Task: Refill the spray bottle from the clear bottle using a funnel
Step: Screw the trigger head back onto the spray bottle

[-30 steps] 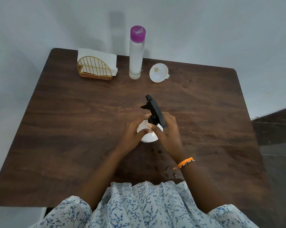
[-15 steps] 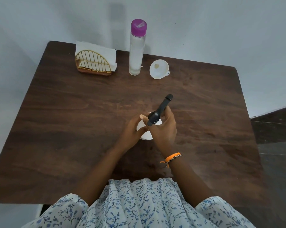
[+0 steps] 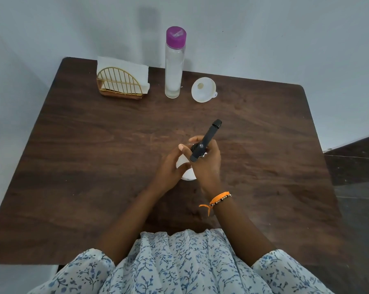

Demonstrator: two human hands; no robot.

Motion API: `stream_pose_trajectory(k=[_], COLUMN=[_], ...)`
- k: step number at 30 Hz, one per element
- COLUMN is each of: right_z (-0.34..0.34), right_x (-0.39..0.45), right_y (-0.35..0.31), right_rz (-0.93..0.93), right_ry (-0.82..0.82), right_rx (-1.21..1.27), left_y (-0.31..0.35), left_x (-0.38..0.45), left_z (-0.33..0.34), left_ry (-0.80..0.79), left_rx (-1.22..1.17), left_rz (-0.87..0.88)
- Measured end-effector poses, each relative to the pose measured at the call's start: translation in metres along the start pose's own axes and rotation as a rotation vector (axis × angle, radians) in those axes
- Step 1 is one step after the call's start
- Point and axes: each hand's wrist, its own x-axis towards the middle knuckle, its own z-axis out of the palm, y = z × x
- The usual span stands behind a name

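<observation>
Spray bottle (image 3: 186, 174) body mostly hidden behind both hands' fingers (image 3: 184, 150).

- A white, thin-fabric garment printed all over with small blue leafy sprigs (image 3: 179, 262), gathered in soft folds at the near edge.
- Short, loose sleeves of the same print; both forearms are bare.
- An orange cord bracelet with dark and pale beads (image 3: 218, 199) on the right wrist, its knotted end sticking out to the left.

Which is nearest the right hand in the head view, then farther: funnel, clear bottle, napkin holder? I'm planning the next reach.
From the right hand:
1. Funnel, straight ahead near the table's far edge.
2. Clear bottle, just left of the funnel.
3. Napkin holder, far left corner.
</observation>
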Motion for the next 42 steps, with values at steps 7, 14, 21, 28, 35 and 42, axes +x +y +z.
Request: stream_pose_trajectory(k=[7,14,21,28,35,42], right_z=[-0.009,-0.034,-0.019,-0.026,-0.030,-0.015], right_x=[-0.006,-0.008,0.000,-0.006,-0.004,-0.004], right_y=[0.004,0.011,0.001,0.008,0.010,0.000], right_rz=[-0.118,-0.229,-0.184,-0.223,-0.211,-0.089], right_ry=[-0.084,-0.291,-0.028,-0.146,-0.137,-0.003], right_rx=[-0.070,-0.061,-0.151,-0.173,-0.084,-0.078], left_y=[0.010,0.011,0.003,0.011,0.008,0.010], left_x=[-0.003,-0.003,-0.001,-0.003,-0.003,-0.004], left_z=[-0.002,-0.002,-0.002,-0.005,-0.003,-0.003], left_ry=[0.028,0.024,0.018,0.032,0.028,0.044], left_rx=[-0.060,-0.076,-0.049,-0.028,-0.003,0.025], left_rz=[0.002,-0.014,-0.046,-0.007,-0.019,-0.022])
